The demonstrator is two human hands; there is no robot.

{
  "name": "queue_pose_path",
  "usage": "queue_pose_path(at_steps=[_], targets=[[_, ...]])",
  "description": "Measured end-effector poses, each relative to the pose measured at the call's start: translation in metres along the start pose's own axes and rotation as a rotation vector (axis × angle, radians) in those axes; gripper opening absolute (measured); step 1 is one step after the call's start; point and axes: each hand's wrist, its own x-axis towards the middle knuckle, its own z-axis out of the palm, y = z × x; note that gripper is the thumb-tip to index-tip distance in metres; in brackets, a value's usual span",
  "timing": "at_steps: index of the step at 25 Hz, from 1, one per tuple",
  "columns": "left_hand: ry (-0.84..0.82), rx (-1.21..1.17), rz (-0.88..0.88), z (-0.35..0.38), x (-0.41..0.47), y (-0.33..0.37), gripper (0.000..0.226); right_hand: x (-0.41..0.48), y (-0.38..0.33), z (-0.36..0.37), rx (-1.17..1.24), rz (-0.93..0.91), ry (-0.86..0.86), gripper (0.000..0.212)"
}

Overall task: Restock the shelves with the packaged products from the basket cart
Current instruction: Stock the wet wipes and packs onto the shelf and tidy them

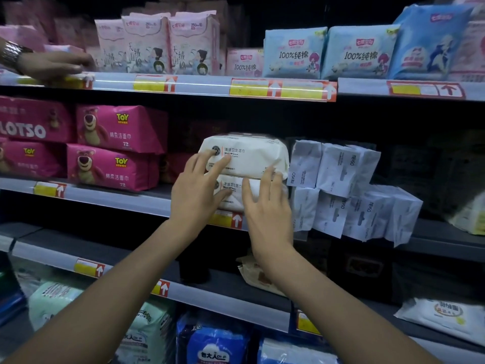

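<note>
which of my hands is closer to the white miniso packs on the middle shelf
Right. The right hand lies on the wet wipes packs just left of the miniso packs; the left hand presses the same wipes farther left.

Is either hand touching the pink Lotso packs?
No, the left hand and right hand both rest on the stacked white wipes packs.

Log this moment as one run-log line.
stage: shelving | left hand: open, fingers on upper wipes pack | right hand: open, against lower wipes pack | packs stacked on middle shelf
</note>
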Motion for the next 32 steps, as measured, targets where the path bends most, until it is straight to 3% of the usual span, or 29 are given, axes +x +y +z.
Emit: queue_pose_path(at_steps=[4,11,19,22,27,32], targets=[[-0.067,0.038,-0.041,-0.005,0.002,0.009,0.071,0.004,-0.011,-0.010,0.050,0.043,-0.044,0.059],[-0.283,0.028,-0.059,-0.030,-0.026,0.047,0.052,-0.050,0.044,-0.048,0.406,-0.192,-0.081,0.070],[-0.412,-0.386,-0.147,-0.069,-0.078,0.138,0.057,-0.126,0.134,-0.072,0.707,0.061,-0.061,0.050],[-0.498,-0.390,-0.117,-0.079,-0.094,0.172,0.074,-0.160,0.170,-0.078,0.632,0.139,-0.116,0.063],[-0.619,-0.254,0.086,-0.083,-0.126,0.227,0.087,-0.222,0.230,-0.083,0.388,0.219,-0.372,0.103],[-0.728,-0.236,0.190,-0.062,-0.150,0.266,0.093,-0.273,0.272,-0.072,0.309,0.307,-0.539,0.108]])
